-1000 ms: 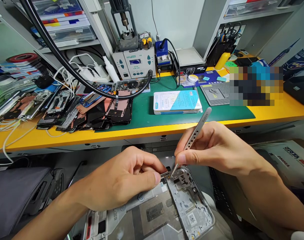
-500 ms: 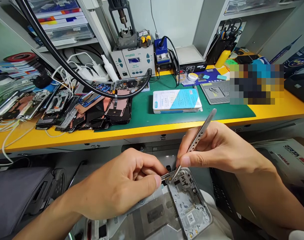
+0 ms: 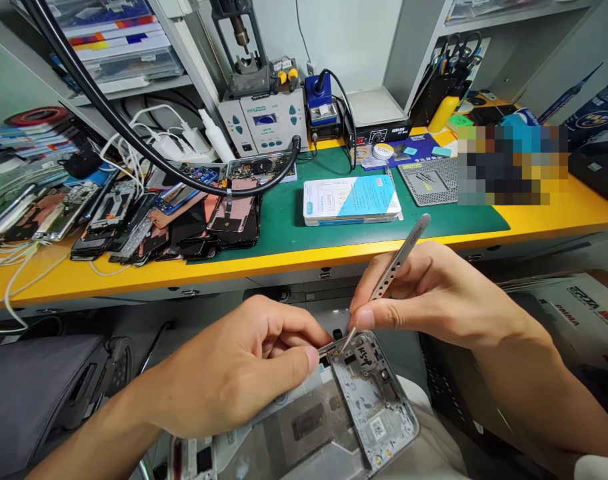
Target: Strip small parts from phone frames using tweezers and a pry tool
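Position of tweezers (image 3: 391, 270) at phone frame (image 3: 314, 417)

Right hand (image 3: 409, 300) pinches the tweezers — tips down-left of it, at the far edge. Left hand (image 3: 249, 360) grips that edge beside them. Phone frame lies below both hands — long axis roughly left-right.

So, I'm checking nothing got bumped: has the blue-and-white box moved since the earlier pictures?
No; judged against the green mat, the box keeps its place.

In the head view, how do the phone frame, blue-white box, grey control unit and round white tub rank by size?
1. Phone frame, helped by being nearest the camera
2. Blue-white box and grey control unit: too alike to rank
3. Round white tub
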Demonstrator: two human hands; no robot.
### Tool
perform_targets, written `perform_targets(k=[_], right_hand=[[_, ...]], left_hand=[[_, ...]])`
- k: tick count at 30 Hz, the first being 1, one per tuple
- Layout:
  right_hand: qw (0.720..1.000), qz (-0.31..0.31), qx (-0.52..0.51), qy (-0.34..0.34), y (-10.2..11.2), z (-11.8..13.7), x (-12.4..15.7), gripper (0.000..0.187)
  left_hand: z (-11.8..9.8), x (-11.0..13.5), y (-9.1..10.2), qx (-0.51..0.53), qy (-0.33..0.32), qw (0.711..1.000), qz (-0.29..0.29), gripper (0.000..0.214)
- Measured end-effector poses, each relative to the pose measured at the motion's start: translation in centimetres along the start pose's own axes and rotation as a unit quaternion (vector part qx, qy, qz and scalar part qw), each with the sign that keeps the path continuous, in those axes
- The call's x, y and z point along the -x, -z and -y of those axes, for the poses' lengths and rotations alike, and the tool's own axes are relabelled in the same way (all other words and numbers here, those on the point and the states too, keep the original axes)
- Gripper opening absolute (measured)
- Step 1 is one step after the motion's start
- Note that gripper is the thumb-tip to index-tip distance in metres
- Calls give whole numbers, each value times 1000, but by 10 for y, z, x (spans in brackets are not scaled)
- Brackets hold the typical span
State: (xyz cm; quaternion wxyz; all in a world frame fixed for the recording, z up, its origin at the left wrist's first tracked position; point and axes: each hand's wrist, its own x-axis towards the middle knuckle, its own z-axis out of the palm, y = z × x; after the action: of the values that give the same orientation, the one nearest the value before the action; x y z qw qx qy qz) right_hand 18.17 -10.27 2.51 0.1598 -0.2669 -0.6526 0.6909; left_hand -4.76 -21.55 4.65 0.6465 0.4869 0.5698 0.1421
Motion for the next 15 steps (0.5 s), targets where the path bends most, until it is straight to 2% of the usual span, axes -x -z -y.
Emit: perform_targets(k=[4,7,9,12,15], right_hand=[[1000,17,-16,-3,3,-3,-5,18],[996,25,-84,-5,9,-7,-8,19],[989,5,-149,15,14,-10,-9,19],[967,-54,-239,70,23,-12,-7,21],[956,-103,-258,95,29,-10,-1,23]], left_hand=[[-3,-4,0,13,-3,1000,9,30],[-3,-8,1,45,-3,999,9,33],[-1,-9,2,78,-6,997,3,36],[5,-11,3,127,-29,990,-46,39],[13,-14,-1,166,-79,976,-114,41]])
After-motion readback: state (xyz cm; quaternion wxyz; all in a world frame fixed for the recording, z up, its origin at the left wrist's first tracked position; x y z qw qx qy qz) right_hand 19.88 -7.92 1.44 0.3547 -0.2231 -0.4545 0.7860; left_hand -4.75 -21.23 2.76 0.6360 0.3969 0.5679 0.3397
